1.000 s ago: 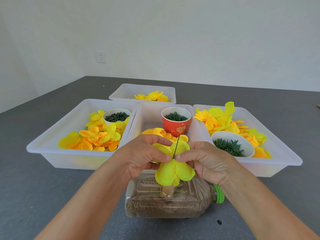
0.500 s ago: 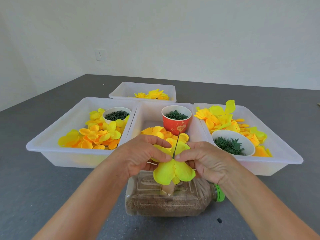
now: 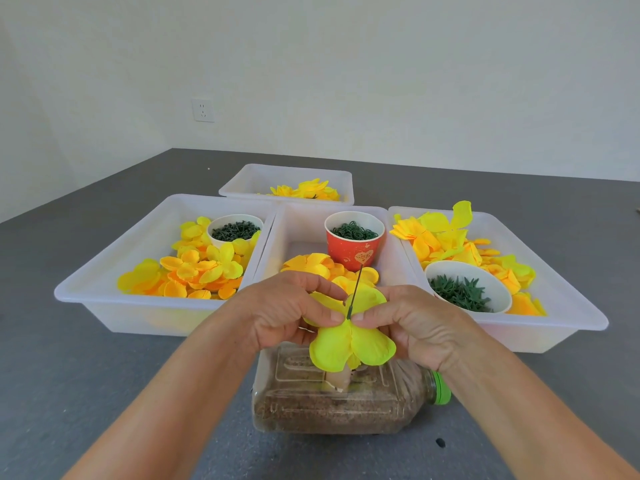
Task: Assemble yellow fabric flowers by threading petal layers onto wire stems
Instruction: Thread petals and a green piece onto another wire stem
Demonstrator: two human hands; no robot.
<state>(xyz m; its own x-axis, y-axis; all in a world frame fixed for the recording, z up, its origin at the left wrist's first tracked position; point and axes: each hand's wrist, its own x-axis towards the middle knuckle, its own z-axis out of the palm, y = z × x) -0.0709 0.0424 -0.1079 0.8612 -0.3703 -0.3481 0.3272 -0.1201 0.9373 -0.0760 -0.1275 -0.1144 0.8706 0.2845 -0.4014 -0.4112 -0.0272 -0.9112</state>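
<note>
Threading step: left hand point(image 3: 284, 317) and right hand point(image 3: 412, 323) both pinch a yellow petal layer point(image 3: 349, 344) at its centre, wire stem point(image 3: 355, 292) poking up through it, above a sand-filled bottle point(image 3: 346, 407) (lying on the bench). Next, likely: slide layer down, then fetch another.

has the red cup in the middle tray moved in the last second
No. The red cup sits at the same spot in the middle tray, its rim level with the tray's back wall as before; only the head camera shifted slightly.
</note>
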